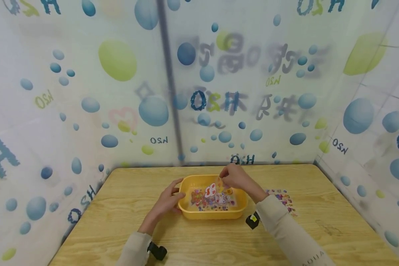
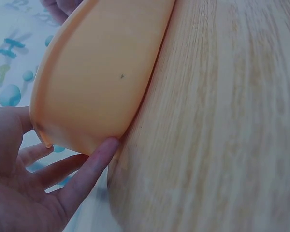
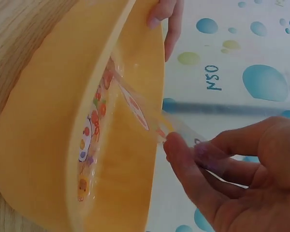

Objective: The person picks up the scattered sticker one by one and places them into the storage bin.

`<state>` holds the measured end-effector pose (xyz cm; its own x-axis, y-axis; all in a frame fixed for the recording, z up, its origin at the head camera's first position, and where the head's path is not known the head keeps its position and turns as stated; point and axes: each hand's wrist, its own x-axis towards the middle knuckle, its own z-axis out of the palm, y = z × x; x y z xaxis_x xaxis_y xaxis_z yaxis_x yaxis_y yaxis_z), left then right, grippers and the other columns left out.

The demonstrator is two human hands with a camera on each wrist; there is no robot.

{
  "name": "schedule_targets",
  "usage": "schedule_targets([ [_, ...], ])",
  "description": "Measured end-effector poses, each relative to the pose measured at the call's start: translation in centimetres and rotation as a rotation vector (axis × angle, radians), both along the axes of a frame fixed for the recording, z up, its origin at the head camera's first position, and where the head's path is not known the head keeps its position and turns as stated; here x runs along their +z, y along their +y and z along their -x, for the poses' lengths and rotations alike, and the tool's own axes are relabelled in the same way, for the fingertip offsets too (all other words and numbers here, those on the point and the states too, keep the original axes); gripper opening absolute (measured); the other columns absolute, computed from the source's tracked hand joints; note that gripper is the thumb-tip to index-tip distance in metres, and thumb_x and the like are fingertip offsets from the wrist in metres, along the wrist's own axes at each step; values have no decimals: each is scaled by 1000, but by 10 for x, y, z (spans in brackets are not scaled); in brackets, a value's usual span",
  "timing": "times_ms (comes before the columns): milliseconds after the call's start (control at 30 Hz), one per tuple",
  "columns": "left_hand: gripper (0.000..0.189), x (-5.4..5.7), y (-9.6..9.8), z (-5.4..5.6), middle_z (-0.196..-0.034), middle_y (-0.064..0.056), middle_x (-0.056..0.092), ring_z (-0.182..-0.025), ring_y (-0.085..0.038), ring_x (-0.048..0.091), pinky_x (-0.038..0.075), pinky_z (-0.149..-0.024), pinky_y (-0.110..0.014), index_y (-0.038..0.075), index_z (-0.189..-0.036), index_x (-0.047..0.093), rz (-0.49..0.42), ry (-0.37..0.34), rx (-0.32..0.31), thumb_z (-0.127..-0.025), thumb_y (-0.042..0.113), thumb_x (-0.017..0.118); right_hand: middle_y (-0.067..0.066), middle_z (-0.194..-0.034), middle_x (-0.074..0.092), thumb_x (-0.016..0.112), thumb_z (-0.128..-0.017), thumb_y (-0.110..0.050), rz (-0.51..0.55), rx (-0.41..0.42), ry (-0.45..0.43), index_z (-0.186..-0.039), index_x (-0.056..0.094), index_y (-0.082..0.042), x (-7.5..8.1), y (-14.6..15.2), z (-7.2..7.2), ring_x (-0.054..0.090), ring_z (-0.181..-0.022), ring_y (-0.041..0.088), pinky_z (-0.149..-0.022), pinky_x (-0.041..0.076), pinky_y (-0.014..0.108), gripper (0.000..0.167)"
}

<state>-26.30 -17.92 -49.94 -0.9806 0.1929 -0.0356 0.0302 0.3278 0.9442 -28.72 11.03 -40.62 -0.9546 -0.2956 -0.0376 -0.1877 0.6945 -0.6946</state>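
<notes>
A yellow plastic basin [image 1: 212, 215] stands on the wooden table. My left hand [image 1: 167, 201] holds its left end, thumb over the rim and fingers spread along the outer wall [image 2: 101, 72]. Above the basin's far right side, my right hand [image 1: 234, 177] pinches a clear sticker sheet [image 3: 137, 111] between thumb and fingers. Red-and-white figures are printed on this sheet, which hangs tilted down into the basin. More colourful sticker sheets [image 1: 199, 201] lie flat on the basin floor, partly hidden by the held one.
Right of the basin, another sheet of small colourful stickers [image 1: 286, 199] lies on the table [image 1: 319, 192], partly covered by my right forearm. A faint clear piece [image 1: 329, 227] lies further right. A bubble-patterned curtain [image 1: 219, 111] hangs close behind the table and along both sides.
</notes>
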Motion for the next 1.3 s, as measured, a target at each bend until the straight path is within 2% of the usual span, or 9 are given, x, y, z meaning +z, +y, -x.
schedule_targets([
  [133, 61, 0, 1, 0, -145, -31, 54, -101, -35, 73, 66, -60, -45, 21, -160, 38, -2, -8, 10, -103, 15, 59, 20, -113, 73, 62, -96, -2, -5, 20, -33, -119, 72, 8, 4, 0, 1, 70, -74, 18, -66, 65, 31, 27],
  [300, 61, 0, 0, -1, -144, -32, 54, -100, -35, 73, 65, -59, -46, 19, -159, 38, 3, -2, 15, -103, 15, 59, 20, -112, 73, 57, -96, 4, -51, 26, -68, -118, 72, 7, 7, -2, 3, 69, -68, 18, -67, 65, 33, 27],
  [433, 61, 0, 0, 0, -144, -33, 55, -99, -35, 73, 65, -58, -47, 19, -159, 38, 7, 7, 16, -103, 15, 60, 18, -110, 73, 56, -94, 8, -92, 24, -73, -114, 74, 5, 7, -4, 6, 69, -66, 20, -60, 62, 26, 28],
  [533, 61, 0, 0, 0, -144, -31, 55, -98, -33, 73, 65, -58, -46, 19, -159, 39, 8, 8, 18, -102, 16, 61, 17, -103, 73, 57, -92, 8, -136, 29, -58, -111, 75, 3, 7, -4, 7, 67, -60, 19, -52, 56, 21, 26],
  [667, 60, -2, 0, 1, -144, -30, 56, -98, -31, 73, 65, -59, -45, 21, -159, 40, 4, 3, 24, -102, 17, 61, 14, -93, 73, 59, -91, 9, -182, 36, -40, -106, 76, 1, 5, -3, 10, 64, -54, 17, -49, 54, 20, 24],
  [867, 60, -3, 0, 1, -145, -29, 55, -99, -31, 73, 65, -60, -45, 21, -159, 40, 4, 4, 23, -102, 16, 61, 10, -82, 71, 59, -92, 6, -232, 47, -37, -107, 76, 1, 4, -3, 15, 63, -57, 17, -58, 61, 29, 23],
  [1000, 60, -3, 0, 1, -145, -30, 55, -99, -31, 73, 65, -59, -45, 21, -159, 40, 9, 8, 25, -103, 16, 61, 10, -77, 70, 61, -96, 1, -253, 49, -41, -106, 76, 1, 3, -4, 18, 65, -59, 19, -58, 61, 27, 18],
  [1100, 61, -3, 0, 1, -145, -30, 55, -99, -32, 73, 65, -59, -45, 20, -159, 39, 7, 10, 24, -102, 16, 61, 9, -75, 69, 63, -97, -1, -268, 44, -47, -100, 76, 1, 1, -3, 20, 65, -56, 17, -61, 63, 30, 14],
  [1300, 61, -3, 0, 1, -145, -30, 55, -100, -33, 73, 65, -59, -45, 20, -159, 39, 0, 11, 21, -102, 16, 61, 5, -57, 60, 65, -92, 3, -308, 29, -59, -70, 70, 1, -1, -4, 23, 67, -52, 21, -66, 66, 39, 22],
])
